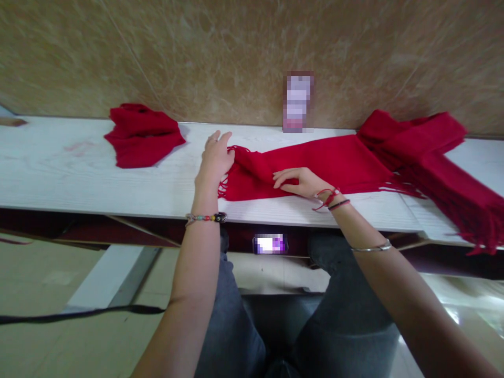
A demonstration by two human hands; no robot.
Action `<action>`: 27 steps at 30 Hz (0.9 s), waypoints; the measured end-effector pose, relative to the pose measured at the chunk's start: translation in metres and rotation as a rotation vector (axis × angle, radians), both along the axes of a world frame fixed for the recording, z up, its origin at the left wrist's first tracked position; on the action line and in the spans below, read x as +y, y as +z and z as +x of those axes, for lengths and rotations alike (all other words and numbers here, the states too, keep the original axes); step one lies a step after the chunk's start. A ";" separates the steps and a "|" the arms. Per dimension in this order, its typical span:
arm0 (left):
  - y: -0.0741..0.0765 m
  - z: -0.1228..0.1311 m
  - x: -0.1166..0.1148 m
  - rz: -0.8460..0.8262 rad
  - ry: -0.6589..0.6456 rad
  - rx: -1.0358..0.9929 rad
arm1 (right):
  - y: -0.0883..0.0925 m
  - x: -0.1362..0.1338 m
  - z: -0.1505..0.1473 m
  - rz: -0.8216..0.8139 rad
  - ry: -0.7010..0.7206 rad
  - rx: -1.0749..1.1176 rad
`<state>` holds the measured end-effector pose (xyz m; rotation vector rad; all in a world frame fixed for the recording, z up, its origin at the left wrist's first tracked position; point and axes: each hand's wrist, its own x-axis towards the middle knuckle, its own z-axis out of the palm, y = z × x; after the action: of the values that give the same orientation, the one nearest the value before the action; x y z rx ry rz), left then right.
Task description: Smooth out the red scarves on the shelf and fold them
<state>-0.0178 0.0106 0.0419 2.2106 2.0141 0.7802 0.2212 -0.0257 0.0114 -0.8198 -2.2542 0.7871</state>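
Note:
A red fringed scarf [334,160] lies stretched along the white table. At its left end, my left hand [216,157] touches the fringe with fingers apart. The cloth beside that hand is rumpled. My right hand [302,181] rests on the scarf further right, its fingers loosely bent and a gap showing between thumb and fingers. A heap of red scarf cloth [417,139] overlaps the right end, its fringe hanging over the front edge. Apart on the left sits a folded red cloth [144,136].
A phone-like object [298,102], blurred, leans on the marbled wall [220,63] behind the white table [79,178]. Another lit phone [270,244] lies on a shelf under the tabletop, above my knees. A black strap [82,314] crosses at lower left.

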 end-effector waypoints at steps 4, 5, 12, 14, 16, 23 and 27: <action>-0.003 0.013 0.003 -0.043 -0.252 0.070 | -0.003 -0.001 -0.001 -0.088 -0.022 0.027; -0.005 0.016 0.004 -0.101 -0.288 0.104 | -0.003 -0.001 -0.002 -0.109 -0.058 0.057; -0.011 0.016 0.012 -0.178 -0.355 0.227 | -0.009 0.006 -0.007 -0.065 -0.415 0.057; -0.005 0.012 0.011 -0.136 -0.294 0.203 | -0.013 0.008 -0.007 -0.074 -0.432 0.051; 0.001 0.008 0.008 -0.067 -0.226 0.161 | -0.015 0.009 -0.007 -0.082 -0.431 0.045; 0.008 -0.009 -0.003 0.091 -0.150 0.069 | -0.015 0.012 -0.004 0.034 -0.460 -0.102; 0.009 -0.014 -0.007 0.111 -0.045 0.061 | -0.012 0.011 -0.005 0.021 -0.464 -0.114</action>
<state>-0.0321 0.0041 0.0511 2.3589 1.9856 0.8503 0.2158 -0.0146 -0.0010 -1.3405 -2.0408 0.5060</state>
